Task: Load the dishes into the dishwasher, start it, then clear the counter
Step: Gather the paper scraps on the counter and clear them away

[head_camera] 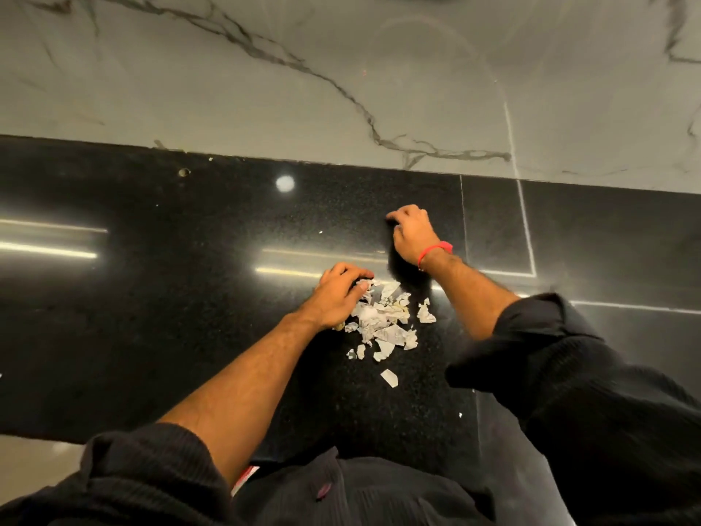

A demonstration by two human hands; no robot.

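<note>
A pale grey marble wall with dark veins filled the upper part of the frame, and below it a glossy black speckled stone counter ran across the middle from edge to edge, reflecting strips of light. A person in black ribbed sleeves pushed up the forearms reached in from the bottom of the frame. Just right of centre on the counter lay a loose pile of torn, crumpled white paper scraps, with a few smaller bits scattered below it. The left hand rested at the pile's left edge, fingers curled down over the nearest scraps; whether it actually gripped any could not be told. The right hand, a thin red band at its wrist, was above and right of the pile, apart from it, fingers curled under against the counter; whether it held anything could not be told.
</note>
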